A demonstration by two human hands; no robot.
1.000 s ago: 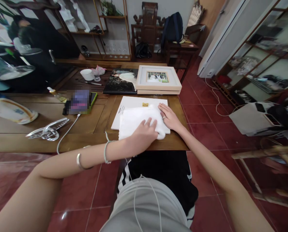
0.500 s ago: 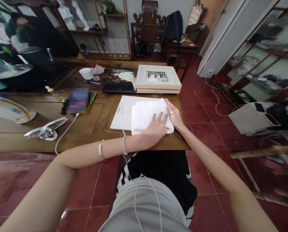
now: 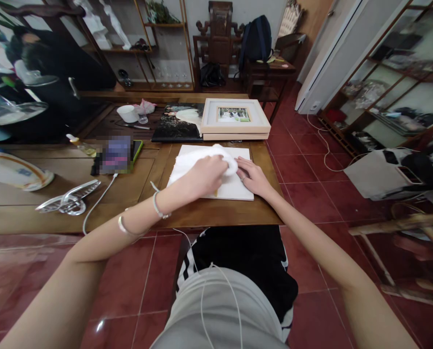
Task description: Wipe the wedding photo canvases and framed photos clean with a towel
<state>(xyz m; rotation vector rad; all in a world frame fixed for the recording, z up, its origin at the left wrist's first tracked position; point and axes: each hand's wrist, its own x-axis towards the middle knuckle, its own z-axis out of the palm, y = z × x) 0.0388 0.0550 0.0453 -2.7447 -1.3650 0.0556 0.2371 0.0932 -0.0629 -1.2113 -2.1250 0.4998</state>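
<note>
A flat white board (image 3: 234, 188) lies on the wooden table (image 3: 136, 186) in front of me. My left hand (image 3: 207, 174) is closed on a white cloth (image 3: 192, 157), which is bunched and spread over the board's far left part. My right hand (image 3: 253, 175) lies flat on the board's right side, fingers stretched out, a ring on one finger. The two hands are almost touching.
A framed photo (image 3: 234, 118) rests just behind the board, beside a dark photo print (image 3: 176, 126). A phone (image 3: 116, 155) with a white cable, a glass ornament (image 3: 69, 199), a plate (image 3: 16, 170), a small bottle (image 3: 78, 144) and a white cup (image 3: 127, 113) are to the left.
My left hand has gathered the cloth and carried it from the board's near right corner up toward its far left. My right hand has shifted a little nearer and now presses on bare board.
</note>
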